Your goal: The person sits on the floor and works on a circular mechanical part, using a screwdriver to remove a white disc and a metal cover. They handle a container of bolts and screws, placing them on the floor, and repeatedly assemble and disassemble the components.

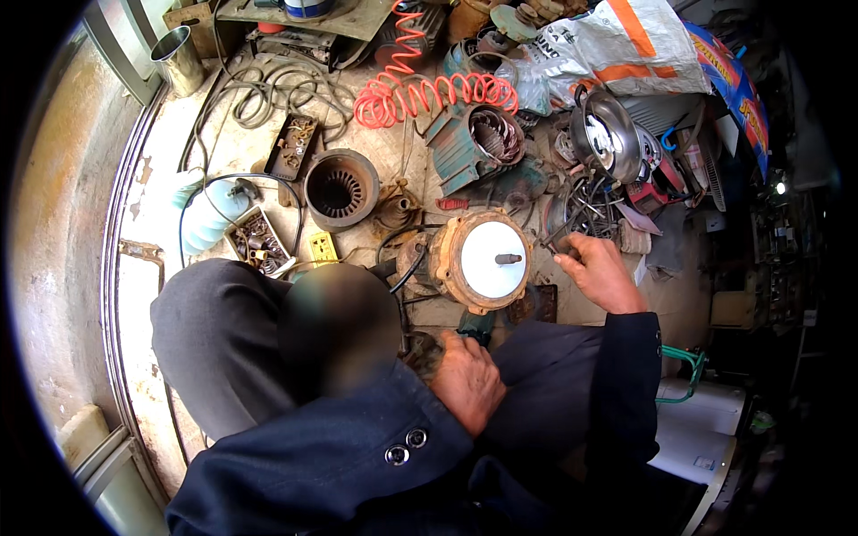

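An electric motor [458, 259] with a rusty orange-brown flange lies in front of me, its round white end disc [483, 260] and short dark shaft [508, 259] facing up. Right of the flange, my right hand [606, 273] is closed in a pinch on a thin dark metal piece [549, 245] whose kind I cannot make out. Below the motor, my left hand [470, 379] curls its fingers over a dark object [423, 352], mostly covered. A dark green part [475, 328] shows just beyond those fingers.
A hollow iron motor housing [342, 189], a green finned motor casing [465, 152] and a red coiled hose [420, 103] lie beyond. Trays of small metal parts [261, 243] and a yellow socket block [323, 248] are left. A steel bowl [608, 134] and tools [590, 204] lie right.
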Demonstrator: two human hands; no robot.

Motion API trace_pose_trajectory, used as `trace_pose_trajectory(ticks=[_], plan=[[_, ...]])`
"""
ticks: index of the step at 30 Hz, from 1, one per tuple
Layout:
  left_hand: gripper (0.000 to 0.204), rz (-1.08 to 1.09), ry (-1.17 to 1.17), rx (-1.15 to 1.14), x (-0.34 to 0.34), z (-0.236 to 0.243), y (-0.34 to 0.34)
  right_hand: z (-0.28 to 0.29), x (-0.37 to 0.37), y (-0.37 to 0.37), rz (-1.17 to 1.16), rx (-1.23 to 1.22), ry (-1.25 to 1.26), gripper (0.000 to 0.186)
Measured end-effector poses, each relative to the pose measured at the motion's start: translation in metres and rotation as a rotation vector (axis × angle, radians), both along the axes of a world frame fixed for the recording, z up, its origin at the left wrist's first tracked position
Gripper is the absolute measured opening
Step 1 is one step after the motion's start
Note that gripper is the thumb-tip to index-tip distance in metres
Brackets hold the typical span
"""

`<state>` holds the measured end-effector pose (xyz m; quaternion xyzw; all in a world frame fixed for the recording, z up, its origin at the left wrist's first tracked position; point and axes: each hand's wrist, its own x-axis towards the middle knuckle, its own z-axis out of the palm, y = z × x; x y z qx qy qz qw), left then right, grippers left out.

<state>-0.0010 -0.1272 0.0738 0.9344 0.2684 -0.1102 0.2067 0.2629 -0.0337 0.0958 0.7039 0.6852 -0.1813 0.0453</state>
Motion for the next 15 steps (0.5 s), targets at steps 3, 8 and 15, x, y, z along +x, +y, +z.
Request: trace_pose_trajectory(ticks=[3, 8, 15], plan=[[0.027, 0.02, -0.02, 0.003, 0.0, -0.0025, -0.0003, 0.0026, -0.0048, 0.0028, 0.03, -0.002, 0.008, 0.033], [0.026, 0.045, -0.018, -0.005, -0.0001, -0.0044, 0.001, 0.0022, -0.0097, 0.0039, 0.085, 0.003, 0.0, 0.032], [0.025, 0.045, -0.033, 0.02, 0.0053, -0.0057, 0.0027, 0.0062, -0.0075, -0.0005, 0.058, -0.027, 0.013, 0.031]])
